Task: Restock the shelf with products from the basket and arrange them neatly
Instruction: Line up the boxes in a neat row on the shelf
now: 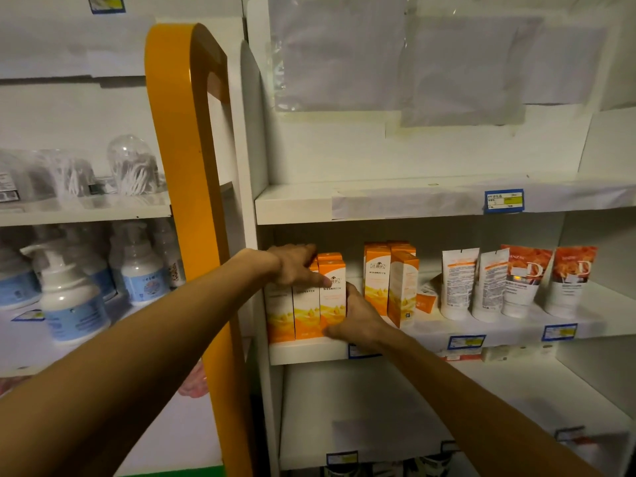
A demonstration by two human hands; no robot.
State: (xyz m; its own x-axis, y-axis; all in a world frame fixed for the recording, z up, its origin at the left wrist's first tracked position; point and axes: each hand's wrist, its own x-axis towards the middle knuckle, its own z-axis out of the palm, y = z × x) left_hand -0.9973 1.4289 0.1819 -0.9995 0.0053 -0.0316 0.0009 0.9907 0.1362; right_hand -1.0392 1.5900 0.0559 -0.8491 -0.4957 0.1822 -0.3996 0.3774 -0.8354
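- Pump bottles (74, 297), white and blue, on the left unit; blurred.
- Orange upright (192, 187) between the units, crossing the left forearm.
- Left hand (296, 266), fingers extended flat over the tops of the orange boxes (332, 297) at the middle shelf (309, 351), left end.
- Right hand (358, 318), curled against the rightmost box's side and base.
- Second box group (390, 280), a gap apart.
- Tubes (516, 280) further right; bare shelf beyond.
- Basket out of sight.

At the left end of the white shelf (306, 351) stand orange-and-white boxes (306, 304). Toward its right end, white tubes (457, 287) with orange print, then tubes with orange rose pattern (526, 280). Blue-and-yellow price tags (466, 341) line its front edge. The upright frame (186, 149) is orange.
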